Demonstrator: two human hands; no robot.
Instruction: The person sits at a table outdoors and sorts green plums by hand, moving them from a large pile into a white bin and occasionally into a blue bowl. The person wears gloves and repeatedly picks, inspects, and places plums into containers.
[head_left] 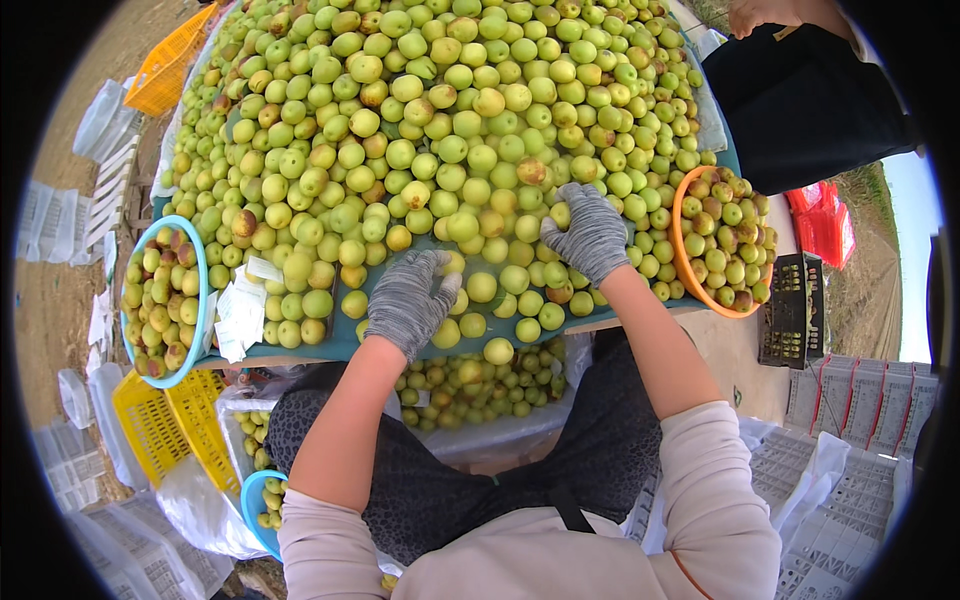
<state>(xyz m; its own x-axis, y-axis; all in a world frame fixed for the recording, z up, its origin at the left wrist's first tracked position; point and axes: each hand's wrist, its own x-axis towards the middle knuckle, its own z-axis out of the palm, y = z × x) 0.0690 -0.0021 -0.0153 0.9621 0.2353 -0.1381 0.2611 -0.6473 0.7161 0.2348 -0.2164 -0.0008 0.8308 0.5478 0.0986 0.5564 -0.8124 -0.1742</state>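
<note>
A large heap of round green jujubes (440,130), some with brown patches, covers the table in front of me. My left hand (408,302), in a grey knit glove, is at the near edge of the heap. Its thumb stands apart from the fingers, and a jujube (453,262) lies by the fingertips; a firm hold on it does not show. Farther right, my right hand (588,238), gloved the same way, has a jujube (560,214) between thumb and fingers. Loose jujubes (482,288) lie on the green cloth between my hands, some of them blurred.
A blue-rimmed basket (203,290) of browner fruit stands left, an orange-rimmed one (683,240) right. White paper slips (238,315) lie near the left basket. Below the table edge is a lined container (500,437) of jujubes. Yellow crates (150,415) sit lower left; another person's hand (760,14) shows top right.
</note>
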